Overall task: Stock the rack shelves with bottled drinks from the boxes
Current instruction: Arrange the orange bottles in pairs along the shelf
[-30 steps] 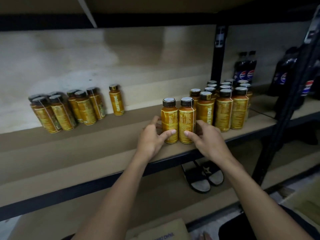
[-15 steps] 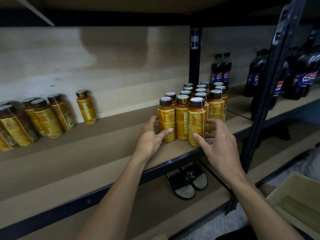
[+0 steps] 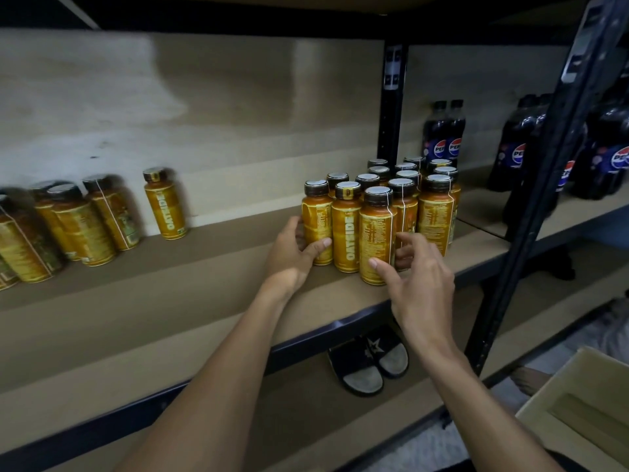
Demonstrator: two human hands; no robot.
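Step in hand: aligning. Your left hand [image 3: 292,255] curls round the leftmost amber, dark-capped plastic bottle [image 3: 318,223]; your right hand [image 3: 420,284] pinches the foremost amber bottle [image 3: 376,233], near the front edge of the brown board shelf [image 3: 170,301]. Next, push both flush into the rows.

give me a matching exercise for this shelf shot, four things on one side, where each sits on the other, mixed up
Things:
1 Pepsi bottles
2 black slides
3 cardboard box
4 lone Oatside bottle

Places:
a on the lower shelf
b bottom right corner of the view
c left bay, by the back wall
d right bay, past the upright post

Pairs: 1-d, 2-a, 3-b, 4-c
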